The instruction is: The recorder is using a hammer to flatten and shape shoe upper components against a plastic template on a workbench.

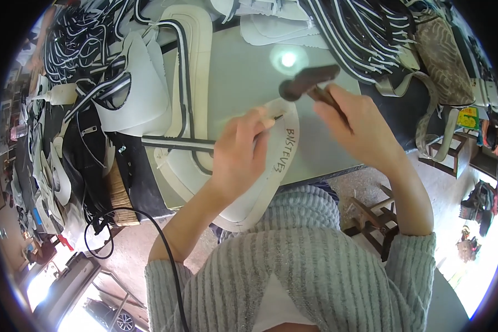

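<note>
My right hand (362,124) is wrapped round the handle of a hammer (310,80). Its dark head hangs above the tip of a pale, curved flat pattern piece (285,160) with dark handwriting. Over that piece my left hand (240,146) is closed in a pinch. A small dark tip shows by its fingertips, but I cannot make out what they hold. A black-and-white striped strip (177,143) passes under the left hand, and its bent length lies over a long cream U-shaped piece (202,50).
White cut panels (144,88), a white squeeze bottle (61,94) and piles of striped strips (77,39) crowd the left. More strips (359,39) lie at the back right, beside a patterned brown bag (442,61). A black cable (163,238) crosses my left arm. Wooden stools (373,216) stand below.
</note>
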`<action>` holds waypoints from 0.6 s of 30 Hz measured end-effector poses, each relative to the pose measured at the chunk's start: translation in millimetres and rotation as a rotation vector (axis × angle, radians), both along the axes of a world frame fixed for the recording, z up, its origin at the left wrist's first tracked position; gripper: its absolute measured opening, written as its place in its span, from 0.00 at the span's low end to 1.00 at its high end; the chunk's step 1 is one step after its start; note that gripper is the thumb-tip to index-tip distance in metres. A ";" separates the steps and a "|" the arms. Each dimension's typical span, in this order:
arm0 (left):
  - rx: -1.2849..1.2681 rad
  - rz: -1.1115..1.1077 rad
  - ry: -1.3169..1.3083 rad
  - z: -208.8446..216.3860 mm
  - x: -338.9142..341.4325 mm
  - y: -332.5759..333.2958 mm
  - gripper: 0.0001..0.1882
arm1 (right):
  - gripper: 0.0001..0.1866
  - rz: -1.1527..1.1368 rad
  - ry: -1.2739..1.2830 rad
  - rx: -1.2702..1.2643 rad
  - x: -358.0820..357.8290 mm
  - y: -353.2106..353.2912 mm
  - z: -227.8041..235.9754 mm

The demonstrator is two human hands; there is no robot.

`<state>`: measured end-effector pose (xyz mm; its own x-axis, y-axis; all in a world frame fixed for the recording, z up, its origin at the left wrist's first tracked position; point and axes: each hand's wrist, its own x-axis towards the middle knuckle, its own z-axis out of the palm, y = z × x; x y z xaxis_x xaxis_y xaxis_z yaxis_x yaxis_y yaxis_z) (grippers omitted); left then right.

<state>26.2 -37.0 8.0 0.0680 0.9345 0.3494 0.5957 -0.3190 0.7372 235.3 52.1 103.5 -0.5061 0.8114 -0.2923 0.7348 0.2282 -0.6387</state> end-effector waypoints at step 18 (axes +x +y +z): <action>0.112 -0.092 0.127 -0.9 -1.8 5.3 0.16 | 0.17 0.268 -0.215 0.365 -7.5 -12.8 -12.8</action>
